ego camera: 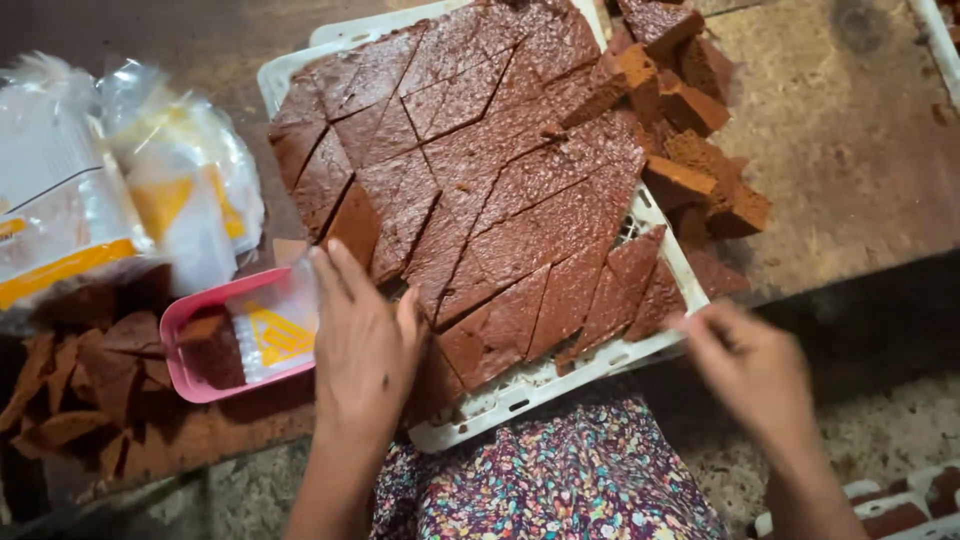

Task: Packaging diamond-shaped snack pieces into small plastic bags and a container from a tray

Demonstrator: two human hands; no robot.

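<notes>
A big slab of brown cake, cut into diamond-shaped pieces, lies on a white perforated plastic tray. My left hand rests flat on the near left corner of the slab, fingers together and pointing away from me, holding nothing. My right hand is blurred at the tray's near right corner, fingers curled by the rim; whether it grips anything I cannot tell. A pink tray with a cake piece and clear wrapper sits left of my left hand.
Loose cake offcuts pile at the tray's far right. Clear bags with yellow print lie at the left, with thin cake trimmings below them. A wooden board lies under the tray. My floral clothing is below.
</notes>
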